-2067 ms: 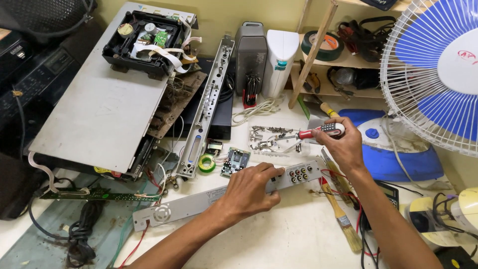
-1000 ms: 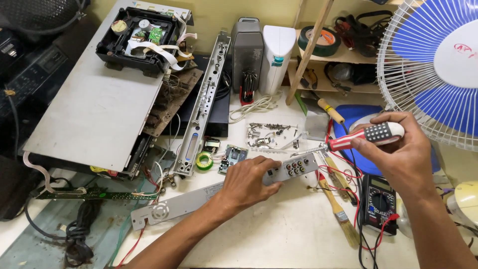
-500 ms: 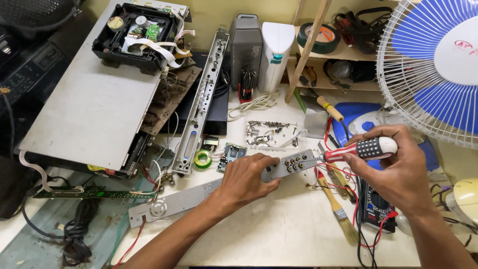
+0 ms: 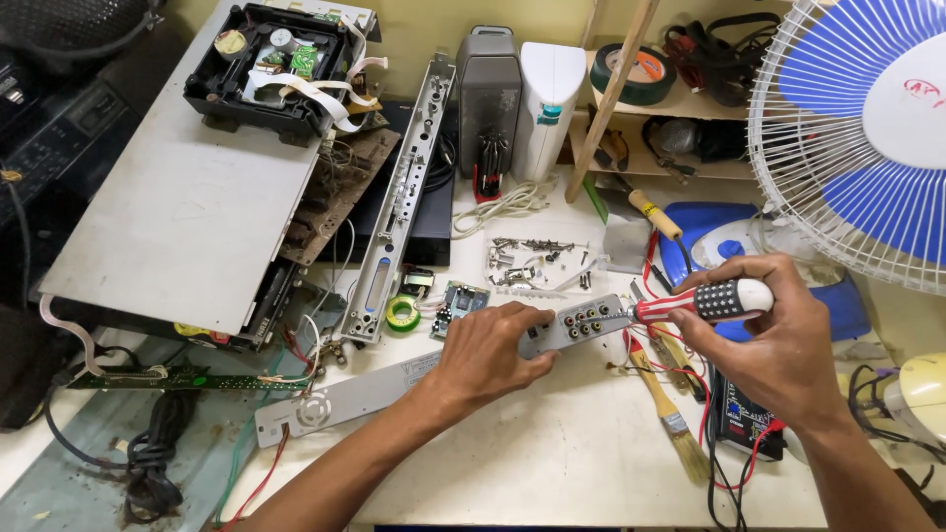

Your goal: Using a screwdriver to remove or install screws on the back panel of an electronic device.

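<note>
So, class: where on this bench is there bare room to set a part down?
Bare table lies between the left forearm and the brush, toward the near edge. It is crowded around the screws and the wires by the meter.

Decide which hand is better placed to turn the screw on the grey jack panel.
Right. The right hand already grips the screwdriver, tip at the jack panel; the left hand presses the panel down.

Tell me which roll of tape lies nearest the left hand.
The small green-and-yellow tape roll on the table beside the left hand; the larger dark roll sits up on the shelf.
</note>
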